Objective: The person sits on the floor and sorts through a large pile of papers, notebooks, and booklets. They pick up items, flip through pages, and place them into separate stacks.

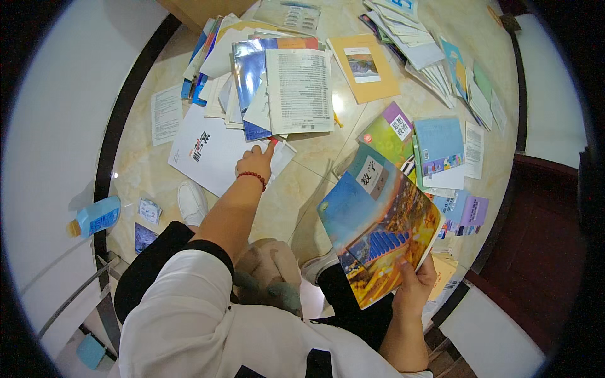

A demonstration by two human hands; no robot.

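Observation:
In my right hand (416, 286) is a mathematics textbook (373, 231) with a blue and gold cover, gripped at its lower right edge. My left hand (256, 163), with a red bead bracelet on the wrist, reaches to the lower edge of a paper pile, index finger extended near a small red thing. Under that hand lies a large white booklet (208, 146). Above it, a printed sheet (300, 90) rests on a glossy blue book (248, 71). Whether the left fingers grip anything is hidden. A green and purple textbook (387, 132) lies beyond the held book.
An orange-yellow folder (378, 90) lies at the top centre. Stacked papers (406, 42) and a light blue book (439, 141) are at right. A blue bottle (101, 216) lies by the left wall. A metal railing (71, 297) is lower left; a wooden stool (267, 255) stands between my legs.

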